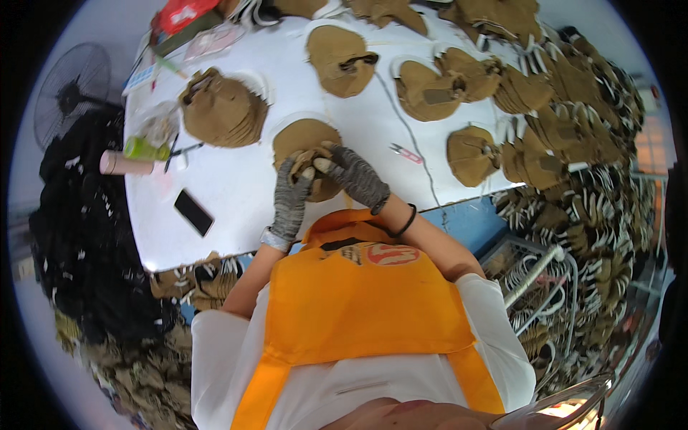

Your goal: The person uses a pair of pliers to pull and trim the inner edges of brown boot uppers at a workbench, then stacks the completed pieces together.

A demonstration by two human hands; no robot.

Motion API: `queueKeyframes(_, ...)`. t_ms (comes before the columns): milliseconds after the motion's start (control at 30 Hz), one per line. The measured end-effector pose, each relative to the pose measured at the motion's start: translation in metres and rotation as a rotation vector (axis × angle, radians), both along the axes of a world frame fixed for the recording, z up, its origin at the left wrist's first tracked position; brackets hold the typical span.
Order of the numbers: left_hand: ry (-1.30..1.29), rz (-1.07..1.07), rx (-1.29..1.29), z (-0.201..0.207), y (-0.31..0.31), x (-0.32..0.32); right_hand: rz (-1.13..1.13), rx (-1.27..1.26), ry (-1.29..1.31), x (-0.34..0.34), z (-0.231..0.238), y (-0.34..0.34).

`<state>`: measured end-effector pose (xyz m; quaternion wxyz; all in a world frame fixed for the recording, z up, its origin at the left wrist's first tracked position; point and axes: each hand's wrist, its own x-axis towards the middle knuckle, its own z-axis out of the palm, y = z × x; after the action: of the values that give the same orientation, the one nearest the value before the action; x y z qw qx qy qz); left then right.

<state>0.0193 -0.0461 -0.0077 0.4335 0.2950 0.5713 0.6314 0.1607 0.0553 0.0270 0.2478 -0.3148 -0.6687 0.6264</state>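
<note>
While both gloved hands meet at the near middle of the white surface [236,193], the scene reads as follows.

Left hand: left hand [292,195], in a grey knit glove, is closed around the near left side of a small tan fabric piece [307,162].
Right hand: right hand [356,174], in the same kind of glove, is closed on the right side of that piece, its fingers just touching those of the left.
Held piece: it sits between the two hands, on top of a rounded tan stack [304,140] that lies directly under them.
Neighbouring stacks: a fanned tan stack [222,107] lies to the left; another tan piece with a dark strap [340,57] lies further back; more tan pieces [430,89] lie to the right.
Small items: a black phone [193,212] lies near the left edge, well apart from the hands; small pink snips [406,153] lie to the right of the right hand.
Hard to make out: the exact shape of the held piece is hidden by the fingers; the pink cylinder [125,163] and green bottle [145,150] at the left edge are blurred.
Containers: a wire rack [534,276] at the lower right holds heaps of tan pieces with white trim; how it is divided cannot be told.
Clothing: an orange apron [358,301] fills the lower centre.
</note>
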Motion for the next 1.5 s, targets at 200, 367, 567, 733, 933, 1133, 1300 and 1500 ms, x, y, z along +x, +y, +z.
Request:
queueKeyframes(200, 0.103, 0.025, -0.006, 0.001, 0.029, -0.022, 0.067, -0.113, 0.009, 0.000, 0.000, 0.002)
queueKeyframes(367, 0.060, 0.126, -0.035, 0.005, 0.021, -0.004, 0.087, -0.174, -0.052, 0.015, 0.021, 0.025)
queueKeyframes(567, 0.083, 0.025, -0.050, 0.020, 0.019, -0.010, 0.023, 0.063, -0.237, 0.058, -0.013, 0.080)
queueKeyframes(733, 0.113, 0.079, -0.020, 0.004, 0.019, -0.009, -0.299, 0.534, -0.322, 0.039, 0.025, 0.137)
queueKeyframes(933, 0.047, 0.075, -0.016, 0.003, 0.020, -0.008, -0.242, 1.085, -0.533, -0.016, 0.028, 0.187)
queueKeyframes(1133, 0.118, 0.076, -0.010, 0.001, 0.020, -0.008, -0.224, 0.804, -0.362, -0.033, 0.001, 0.217)
queueKeyframes(1300, 0.104, 0.048, -0.007, 0.002, 0.021, -0.011, -0.291, 0.673, -0.425, -0.020, -0.009, 0.208)
queueKeyframes(1500, 0.080, 0.050, 0.010, 0.007, 0.019, -0.009, -0.213, 0.845, -0.516, -0.021, -0.011, 0.203)
